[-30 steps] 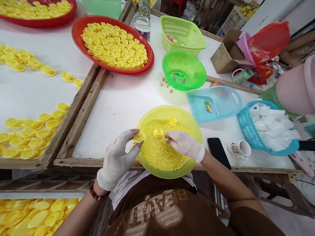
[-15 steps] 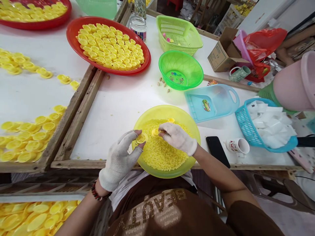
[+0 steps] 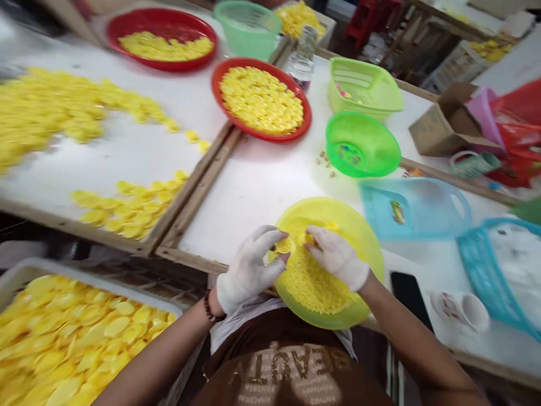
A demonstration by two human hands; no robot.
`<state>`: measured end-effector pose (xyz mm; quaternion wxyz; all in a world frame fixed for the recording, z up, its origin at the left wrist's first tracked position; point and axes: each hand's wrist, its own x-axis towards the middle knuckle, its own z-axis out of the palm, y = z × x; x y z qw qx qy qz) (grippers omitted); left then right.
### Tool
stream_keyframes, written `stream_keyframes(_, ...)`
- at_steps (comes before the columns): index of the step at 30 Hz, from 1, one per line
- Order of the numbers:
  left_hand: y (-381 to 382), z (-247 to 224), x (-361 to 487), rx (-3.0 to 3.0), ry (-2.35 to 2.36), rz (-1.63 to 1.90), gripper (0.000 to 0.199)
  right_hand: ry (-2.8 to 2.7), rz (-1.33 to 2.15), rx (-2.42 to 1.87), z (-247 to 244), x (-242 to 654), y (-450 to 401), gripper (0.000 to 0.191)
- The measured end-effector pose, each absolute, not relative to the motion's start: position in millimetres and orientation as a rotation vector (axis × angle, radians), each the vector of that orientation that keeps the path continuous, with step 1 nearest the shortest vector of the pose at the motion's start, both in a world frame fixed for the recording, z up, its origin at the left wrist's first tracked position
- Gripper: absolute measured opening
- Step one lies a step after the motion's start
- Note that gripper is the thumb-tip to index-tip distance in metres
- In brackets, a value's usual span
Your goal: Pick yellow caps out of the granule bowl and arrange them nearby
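Note:
My left hand [image 3: 252, 269], in a white glove with the thumb and fingertip bare, is closed on a round yellow plastic piece [image 3: 283, 246] by its edges. Across from it, my gloved right hand [image 3: 338, 260] pinches another small yellow plastic piece [image 3: 310, 240], partly covered by its fingers. Both hands are over a translucent yellow basin [image 3: 374, 259], the left one at its left rim. Small yellow pellets [image 3: 321, 290] fill the basin's bottom. Another yellow piece [image 3: 329, 225] lies at the far side of the pellets, blurred.
Red trays [image 3: 307, 121] of yellow pieces stand behind. Loose yellow pieces [image 3: 139, 206] lie on the left table, and a white crate [image 3: 171, 306] of them is below. A green bowl [image 3: 382, 149], blue tray [image 3: 439, 225], phone [image 3: 409, 296] and mug [image 3: 473, 312] are rightward.
The view has swung left, so everything sits further right and the crate at lower left shows more. Both hands stay over the basin, still holding yellow pieces.

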<state>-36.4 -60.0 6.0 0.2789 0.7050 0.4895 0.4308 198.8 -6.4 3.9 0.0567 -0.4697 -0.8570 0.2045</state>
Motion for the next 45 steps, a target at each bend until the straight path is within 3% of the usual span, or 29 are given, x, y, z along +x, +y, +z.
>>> stream_keyframes(7,-56,1,-114,1.900,1.510,1.148,0.025,-2.892,0.333,-1.309,35,165,19,0.017)
stream_keyframes(13,-14,22,-263,1.746,2.077,0.954,0.033,-3.030,0.419,-0.803,74,16,67,0.013)
stream_keyframes(16,17,27,-333,1.649,2.284,0.690,0.042,-3.014,0.394,-0.594,60,-85,97,0.026)
stream_keyframes(21,59,2,-393,1.707,2.271,0.231,0.054,-3.103,0.265,-0.676,14,-205,136,0.040)
stream_keyframes(26,78,-26,-406,1.723,2.168,0.096,0.056,-3.213,0.313,-0.721,-16,-244,152,0.041)
stream_keyframes(31,60,-25,-402,1.736,2.147,0.074,0.053,-3.281,0.456,-0.638,-17,-237,161,0.041)
stream_keyframes(37,-22,-46,-358,1.831,2.602,0.173,0.092,-3.256,0.359,-0.535,-32,-205,143,0.085)
stream_keyframes(40,-45,-64,-338,1.782,2.647,-0.001,0.103,-3.269,0.238,-0.400,-49,-210,128,0.073)
stream_keyframes(45,-43,-75,-329,1.626,2.641,-0.056,0.094,-3.276,0.171,-0.293,-63,-228,121,0.066)
